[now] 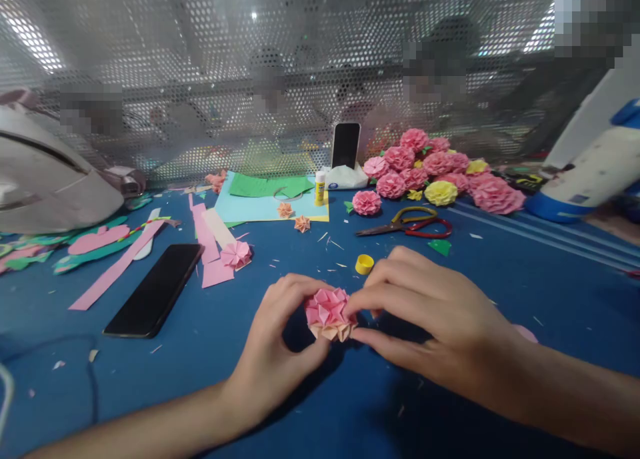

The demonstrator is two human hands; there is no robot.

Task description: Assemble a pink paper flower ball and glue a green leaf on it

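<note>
A folded paper flower (330, 311), pink on top and peach along its lower edge, is held just over the blue table between both hands. My left hand (280, 342) pinches its left side, thumb below and fingers behind. On the other side, my right hand (425, 319) grips the flower with thumb and index finger, the other fingers curled. Beyond my right hand lies a yellow glue cap (365, 265). Scissors (407, 224) with red and yellow handles rest farther back. A glue stick (320, 189) stands uncapped-looking near two small peach paper flowers (302, 224).
Pink and yellow paper flowers (430, 169) are heaped at the back right, near a large white bottle (585, 165). A black phone (155, 291), pink paper strips (207, 239) and a white bag (50, 172) lie left. A perforated metal screen (210, 65) rises behind the table.
</note>
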